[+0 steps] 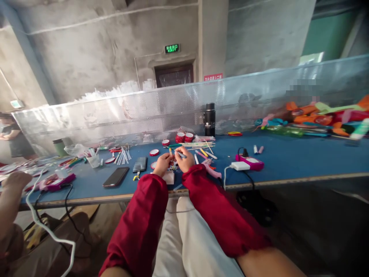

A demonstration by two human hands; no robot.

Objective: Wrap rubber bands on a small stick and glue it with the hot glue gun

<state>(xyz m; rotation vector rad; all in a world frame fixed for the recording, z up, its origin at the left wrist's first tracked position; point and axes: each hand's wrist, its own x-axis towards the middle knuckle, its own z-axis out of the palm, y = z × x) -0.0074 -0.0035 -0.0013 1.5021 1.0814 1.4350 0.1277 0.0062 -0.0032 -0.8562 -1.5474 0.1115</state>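
Far wall: green exit sign reads EXIT; red wall sign right of it illegible. At blue worktop near edge, left hand and right hand meet. Right grip pinches thin pale-blue stick; left grip can't tell (fingers curled, contents too small).

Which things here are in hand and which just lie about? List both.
In hand:
left hand pinching a yellow stick
right hand holding a blue stick
small parts under both hands

Lying about on the table:
phone
flask
red cups
charger
stick pile
toy heap
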